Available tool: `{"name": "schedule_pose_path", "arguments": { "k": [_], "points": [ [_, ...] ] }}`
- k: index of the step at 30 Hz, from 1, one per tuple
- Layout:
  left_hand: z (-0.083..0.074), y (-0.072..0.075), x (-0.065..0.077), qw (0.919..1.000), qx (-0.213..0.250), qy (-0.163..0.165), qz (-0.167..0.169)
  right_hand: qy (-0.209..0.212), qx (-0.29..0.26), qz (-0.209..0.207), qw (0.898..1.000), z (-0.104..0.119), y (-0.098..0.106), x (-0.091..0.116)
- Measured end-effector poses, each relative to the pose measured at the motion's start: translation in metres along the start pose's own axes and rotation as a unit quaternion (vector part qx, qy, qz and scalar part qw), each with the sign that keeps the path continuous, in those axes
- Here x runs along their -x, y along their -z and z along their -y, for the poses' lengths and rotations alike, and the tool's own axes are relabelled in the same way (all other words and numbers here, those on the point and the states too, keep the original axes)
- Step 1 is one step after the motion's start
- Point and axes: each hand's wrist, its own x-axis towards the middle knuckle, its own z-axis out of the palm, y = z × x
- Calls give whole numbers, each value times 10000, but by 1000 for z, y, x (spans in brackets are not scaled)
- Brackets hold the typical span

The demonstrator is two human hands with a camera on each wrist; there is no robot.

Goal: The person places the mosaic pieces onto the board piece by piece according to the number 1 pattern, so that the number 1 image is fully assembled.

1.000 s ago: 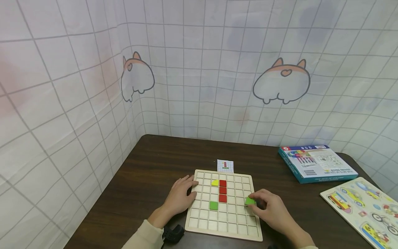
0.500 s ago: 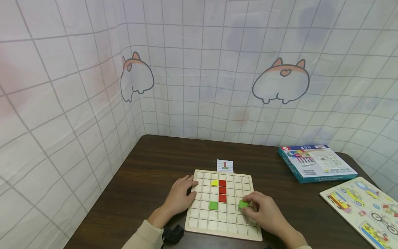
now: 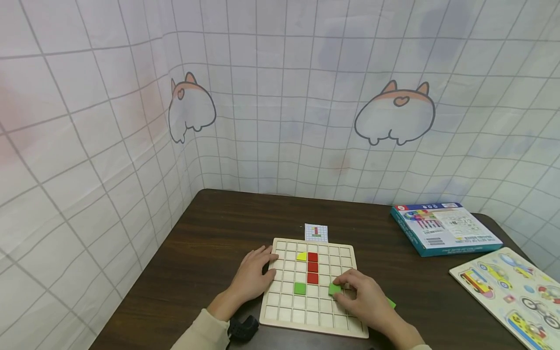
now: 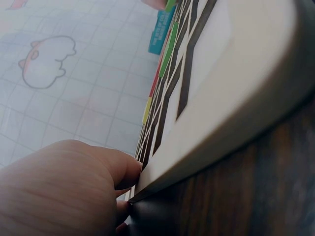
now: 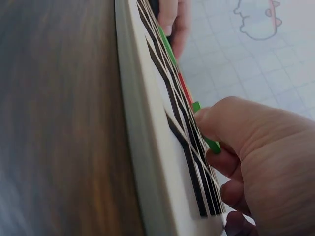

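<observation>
A wooden grid board [image 3: 315,331] lies on the dark table. Along its left edge rests my left hand [image 3: 253,274], with fingertips and thumb touching the rim and no tile between them. Between the thumb and fingers of my right hand [image 3: 365,299] is a green square tile [image 3: 334,289], pinched close over the right-hand part of the grid. In the right wrist view this tile [image 5: 213,145] stands tilted against the board. On the grid lie several red tiles [image 3: 312,267] in a column, a yellow tile [image 3: 302,256] with a slanted side, and another green tile [image 3: 300,288].
A small pattern card [image 3: 316,233] lies behind the board. Part of a further green piece [image 3: 391,303] shows beyond my right wrist. At the right are a teal-sided box [image 3: 446,231] and a picture puzzle board [image 3: 509,294]. A black strap [image 3: 244,329] is near my left sleeve.
My right hand has moved left over the board with the green tile, uncovering a green piece behind the wrist. The left hand stays at the board's edge.
</observation>
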Motion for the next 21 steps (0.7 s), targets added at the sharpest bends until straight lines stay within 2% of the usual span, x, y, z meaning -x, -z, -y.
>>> {"name": "schedule_pose_path", "arguments": {
  "k": [5, 14, 21],
  "points": [
    [-1, 0, 0, 10000, 5, 21, -4, 57, -175, -47, 9998, 6, -8, -3],
    [-2, 0, 0, 10000, -2, 13, 28, 392, 14, -215, 9990, 14, -27, -4],
    [-2, 0, 1, 10000, 31, 34, 12, 535, -139, -297, 9980, 18, -32, -5]
  ]
}}
